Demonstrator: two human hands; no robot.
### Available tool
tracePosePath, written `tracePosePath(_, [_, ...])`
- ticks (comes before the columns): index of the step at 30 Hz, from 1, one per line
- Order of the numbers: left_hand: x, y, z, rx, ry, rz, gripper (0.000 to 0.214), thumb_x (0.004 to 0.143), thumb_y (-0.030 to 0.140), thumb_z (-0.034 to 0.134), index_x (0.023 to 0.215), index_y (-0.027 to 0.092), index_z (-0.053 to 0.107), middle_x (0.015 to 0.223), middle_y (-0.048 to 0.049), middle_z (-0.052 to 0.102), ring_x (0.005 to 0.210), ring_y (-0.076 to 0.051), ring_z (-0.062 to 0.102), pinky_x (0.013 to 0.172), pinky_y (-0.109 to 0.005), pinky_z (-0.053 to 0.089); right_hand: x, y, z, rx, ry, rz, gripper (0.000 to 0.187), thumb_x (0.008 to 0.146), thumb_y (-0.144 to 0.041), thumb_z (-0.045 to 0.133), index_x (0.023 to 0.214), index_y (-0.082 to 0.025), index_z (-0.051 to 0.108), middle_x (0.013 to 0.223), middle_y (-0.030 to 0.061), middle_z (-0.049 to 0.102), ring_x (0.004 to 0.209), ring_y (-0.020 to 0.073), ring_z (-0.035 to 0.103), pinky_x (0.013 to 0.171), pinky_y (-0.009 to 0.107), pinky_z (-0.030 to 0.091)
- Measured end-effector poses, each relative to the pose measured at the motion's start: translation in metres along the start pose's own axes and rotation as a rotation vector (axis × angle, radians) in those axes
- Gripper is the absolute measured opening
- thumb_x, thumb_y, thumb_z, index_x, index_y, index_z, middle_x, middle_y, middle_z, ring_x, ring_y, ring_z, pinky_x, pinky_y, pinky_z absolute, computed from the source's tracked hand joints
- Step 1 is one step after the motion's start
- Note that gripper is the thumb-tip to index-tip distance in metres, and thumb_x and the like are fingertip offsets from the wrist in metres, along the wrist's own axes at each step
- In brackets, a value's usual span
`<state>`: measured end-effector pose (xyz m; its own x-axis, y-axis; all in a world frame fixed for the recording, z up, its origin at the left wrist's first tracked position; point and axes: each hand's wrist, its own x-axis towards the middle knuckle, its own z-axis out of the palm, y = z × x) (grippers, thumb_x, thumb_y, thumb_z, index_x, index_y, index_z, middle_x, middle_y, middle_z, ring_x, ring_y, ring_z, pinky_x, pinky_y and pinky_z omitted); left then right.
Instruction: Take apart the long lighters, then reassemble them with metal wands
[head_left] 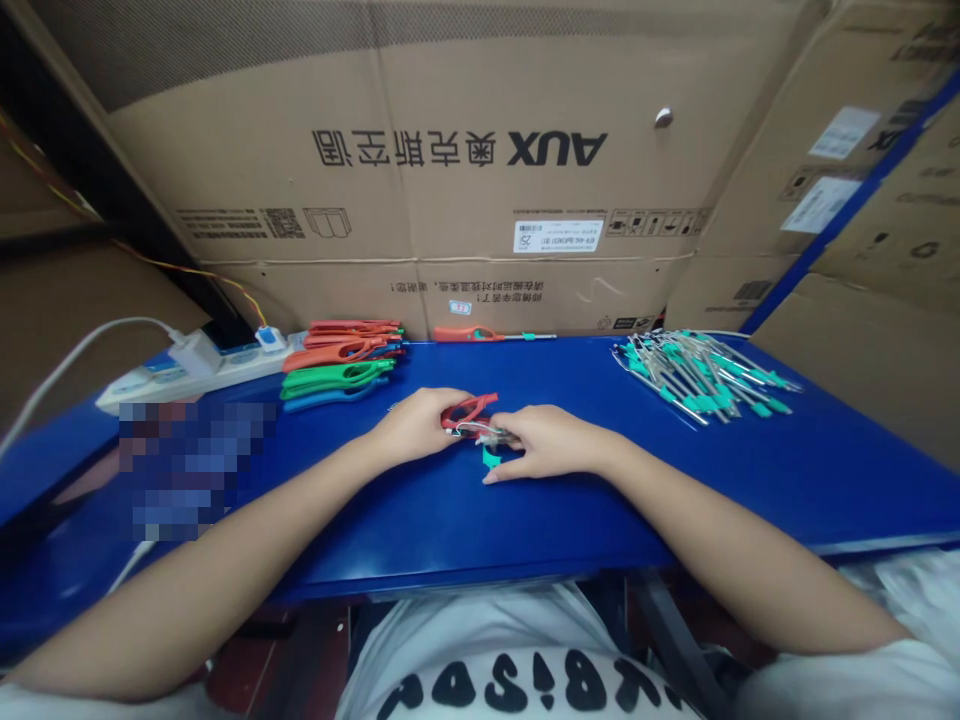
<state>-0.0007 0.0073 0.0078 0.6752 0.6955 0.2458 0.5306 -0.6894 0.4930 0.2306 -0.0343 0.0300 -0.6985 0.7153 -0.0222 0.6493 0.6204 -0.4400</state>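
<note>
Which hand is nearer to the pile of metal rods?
Right. The right hand lies left of the pile; the left hand is farther left, holding the red handle.

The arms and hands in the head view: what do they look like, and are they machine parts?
No, they're a person's. The left hand and right hand are bare, with no gloves, watch or cables visible. The forearms are uncovered too, ending at short, pale sleeves. The whitish shirt has bold, rounded black lettering.
</note>
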Motion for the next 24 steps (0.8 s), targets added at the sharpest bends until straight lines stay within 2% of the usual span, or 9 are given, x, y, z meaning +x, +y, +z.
tracePosePath(4, [-0.002, 0.001, -0.013, 0.101, -0.047, -0.015, 0.027, 0.079, 0.015, 0.060, 0.104, 0.019, 0.071, 0.099, -0.0060, 0.072, 0.090, -0.022, 0.067, 0.076, -0.027, 0.047, 0.003, 0.005, 0.000, 0.012, -0.006, 0.001, 0.022, 0.086, -0.036, 0.066, 0.077, -0.020, 0.056, 0.068, -0.0013, 0.060, 0.059, 0.0118, 0.050, 0.056, 0.024, 0.028])
tracePosePath(8, [-0.003, 0.000, -0.023, 0.180, -0.092, -0.045, 0.025, 0.079, 0.015, 0.057, 0.100, 0.019, 0.070, 0.097, -0.0051, 0.070, 0.087, -0.021, 0.065, 0.076, -0.028, 0.047, -0.007, 0.033, -0.026, 0.124, 0.192, 0.073, 0.017, 0.086, -0.036, 0.061, 0.086, -0.018, 0.060, 0.076, 0.0007, 0.066, 0.067, 0.0138, 0.056, 0.061, 0.023, 0.036])
tracePosePath(10, [-0.003, -0.001, -0.024, 0.177, -0.044, -0.028, 0.032, 0.079, 0.015, 0.057, 0.108, 0.018, 0.069, 0.101, -0.0061, 0.068, 0.092, -0.022, 0.064, 0.080, -0.030, 0.048, -0.019, 0.055, -0.046, 0.026, 0.337, 0.239, 0.017, 0.086, -0.035, 0.059, 0.087, -0.017, 0.061, 0.082, 0.0044, 0.069, 0.073, 0.0164, 0.059, 0.066, 0.024, 0.040])
tracePosePath(13, [-0.004, 0.002, -0.024, 0.108, 0.039, 0.002, 0.047, 0.077, 0.016, 0.058, 0.124, 0.017, 0.064, 0.108, -0.0071, 0.064, 0.096, -0.022, 0.063, 0.085, -0.030, 0.050, -0.043, 0.094, -0.073, -0.259, 0.478, 0.703, 0.020, 0.084, -0.034, 0.058, 0.092, -0.018, 0.065, 0.093, 0.0119, 0.072, 0.084, 0.0248, 0.064, 0.068, 0.029, 0.041])
tracePosePath(16, [-0.006, 0.010, -0.025, 0.018, -0.034, 0.086, 0.051, 0.077, 0.015, 0.059, 0.128, 0.017, 0.062, 0.111, -0.0072, 0.062, 0.097, -0.021, 0.063, 0.087, -0.029, 0.051, -0.065, 0.130, -0.087, -0.351, 0.436, 1.038, 0.028, 0.083, -0.035, 0.059, 0.101, -0.015, 0.069, 0.107, 0.0205, 0.071, 0.098, 0.0344, 0.065, 0.073, 0.037, 0.045])
tracePosePath(19, [-0.008, 0.016, -0.027, -0.057, -0.135, 0.175, 0.045, 0.080, 0.013, 0.059, 0.125, 0.018, 0.065, 0.115, -0.0075, 0.061, 0.103, -0.020, 0.063, 0.094, -0.028, 0.050, -0.073, 0.149, -0.087, -0.322, 0.439, 1.230, 0.042, 0.080, -0.033, 0.064, 0.116, -0.010, 0.066, 0.123, 0.0273, 0.064, 0.112, 0.0413, 0.060, 0.083, 0.044, 0.048])
tracePosePath(21, [-0.008, 0.017, -0.027, -0.085, -0.168, 0.194, 0.040, 0.084, 0.014, 0.059, 0.124, 0.019, 0.067, 0.116, -0.0079, 0.064, 0.104, -0.020, 0.064, 0.095, -0.028, 0.050, -0.067, 0.148, -0.082, -0.350, 0.529, 1.253, 0.058, 0.080, -0.037, 0.066, 0.129, -0.006, 0.059, 0.137, 0.0311, 0.053, 0.126, 0.0461, 0.051, 0.092, 0.051, 0.047])
tracePosePath(22, [-0.008, 0.016, -0.026, -0.091, -0.180, 0.200, 0.039, 0.086, 0.016, 0.060, 0.125, 0.019, 0.067, 0.116, -0.0081, 0.065, 0.104, -0.020, 0.065, 0.095, -0.028, 0.050, -0.061, 0.143, -0.078, -0.354, 0.575, 1.199, 0.064, 0.082, -0.040, 0.066, 0.134, -0.005, 0.055, 0.141, 0.0317, 0.048, 0.131, 0.0463, 0.047, 0.097, 0.053, 0.045])
tracePosePath(24, [-0.007, 0.012, -0.025, -0.083, -0.198, 0.208, 0.041, 0.089, 0.019, 0.062, 0.129, 0.020, 0.066, 0.117, -0.0091, 0.069, 0.106, -0.021, 0.065, 0.095, -0.031, 0.050, -0.046, 0.126, -0.069, -0.279, 0.619, 0.932, 0.064, 0.086, -0.041, 0.063, 0.138, -0.006, 0.051, 0.141, 0.0287, 0.049, 0.133, 0.0396, 0.048, 0.104, 0.048, 0.043])
